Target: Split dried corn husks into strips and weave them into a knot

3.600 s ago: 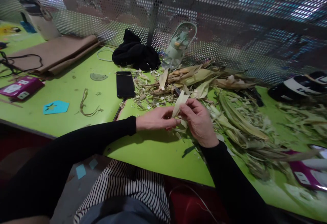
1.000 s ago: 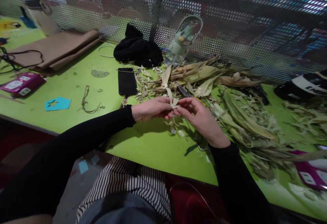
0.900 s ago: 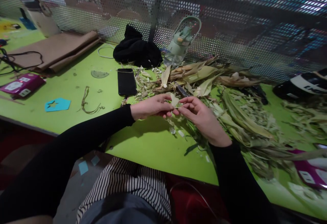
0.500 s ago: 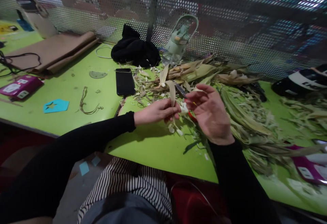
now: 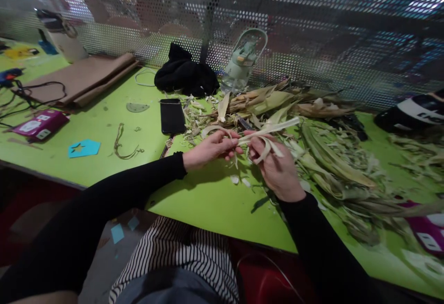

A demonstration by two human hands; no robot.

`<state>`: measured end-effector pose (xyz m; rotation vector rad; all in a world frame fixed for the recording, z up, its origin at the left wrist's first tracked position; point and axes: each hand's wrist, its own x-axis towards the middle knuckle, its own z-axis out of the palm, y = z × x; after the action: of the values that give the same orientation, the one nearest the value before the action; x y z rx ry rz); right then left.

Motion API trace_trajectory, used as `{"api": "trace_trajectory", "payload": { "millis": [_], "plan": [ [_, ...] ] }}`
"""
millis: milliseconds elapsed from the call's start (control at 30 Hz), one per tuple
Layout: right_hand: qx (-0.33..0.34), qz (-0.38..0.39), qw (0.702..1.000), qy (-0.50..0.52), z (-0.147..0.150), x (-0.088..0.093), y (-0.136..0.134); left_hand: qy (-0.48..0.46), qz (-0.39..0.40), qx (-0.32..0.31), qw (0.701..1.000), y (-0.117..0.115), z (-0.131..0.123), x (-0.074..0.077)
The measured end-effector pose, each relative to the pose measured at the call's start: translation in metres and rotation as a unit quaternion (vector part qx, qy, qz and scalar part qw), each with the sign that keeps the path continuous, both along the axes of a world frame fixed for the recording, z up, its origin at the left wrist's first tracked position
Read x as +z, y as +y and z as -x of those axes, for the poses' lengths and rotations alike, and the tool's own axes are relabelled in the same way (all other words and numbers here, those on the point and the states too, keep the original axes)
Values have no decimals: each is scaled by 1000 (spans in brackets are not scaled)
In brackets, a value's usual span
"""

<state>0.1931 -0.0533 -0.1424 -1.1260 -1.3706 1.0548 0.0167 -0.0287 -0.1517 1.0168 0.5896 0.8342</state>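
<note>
Both my hands meet over the green table (image 5: 208, 202), working pale dried corn husk strips. My left hand (image 5: 211, 149) pinches one end of a curled husk strip (image 5: 215, 129). My right hand (image 5: 274, 165) is closed round a longer pale husk strip (image 5: 274, 128) that runs up and right from my fingers. The two hands nearly touch. A big heap of husks and leaves (image 5: 312, 146) lies just behind and right of them. Small husk scraps (image 5: 239, 181) lie on the table under my hands.
A black phone (image 5: 172, 115) lies left of the heap. Behind it sit a black cloth (image 5: 185, 77) and a pale green bottle (image 5: 243, 61) against the perforated metal screen (image 5: 312, 40). A blue card (image 5: 84, 148), a purple box (image 5: 40, 125) and brown paper (image 5: 76, 77) lie at left.
My right hand opened and drew away half a second ago, then closed again on a long pale strip beside my left hand. The left hand has stayed pinched on its strip.
</note>
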Motion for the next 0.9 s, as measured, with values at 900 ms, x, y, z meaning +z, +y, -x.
{"api": "trace_trajectory", "payload": {
  "millis": [900],
  "plan": [
    [-63,27,997,31,2,-5,5,14,54,44,997,-2,-6,5]
  ]
}}
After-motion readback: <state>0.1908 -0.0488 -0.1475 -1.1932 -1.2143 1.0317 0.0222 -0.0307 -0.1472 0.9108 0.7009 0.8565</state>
